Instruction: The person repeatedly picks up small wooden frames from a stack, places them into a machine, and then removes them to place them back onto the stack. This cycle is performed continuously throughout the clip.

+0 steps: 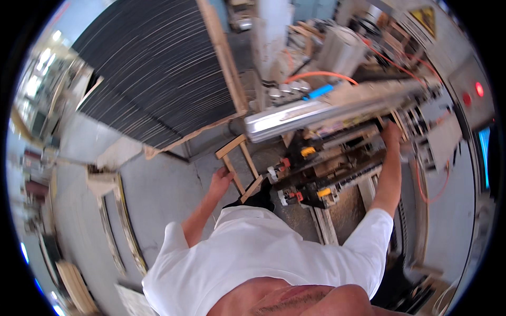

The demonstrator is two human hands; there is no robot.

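My left hand (221, 182) grips one side of a small rectangular wooden frame (232, 169) with bare, light-coloured bars. The frame is held in front of me, just left of a woodworking machine (337, 168), its near end close to my body. My right arm reaches across to the far right of that machine. There my right hand (391, 132) is closed around a light wooden piece (398, 122) lying between metal parts; its full shape is hidden. Yellow and red-orange fittings (308, 151) mark the left ends of the machine's two rails.
A large stack of dark strips (158, 68) edged with wood stands at the back left. Above the machine runs a silver beam (300, 113) with a blue tool on it. A control panel (477, 100) with a red light is at right. Metal rails (120, 221) stand on the left floor.
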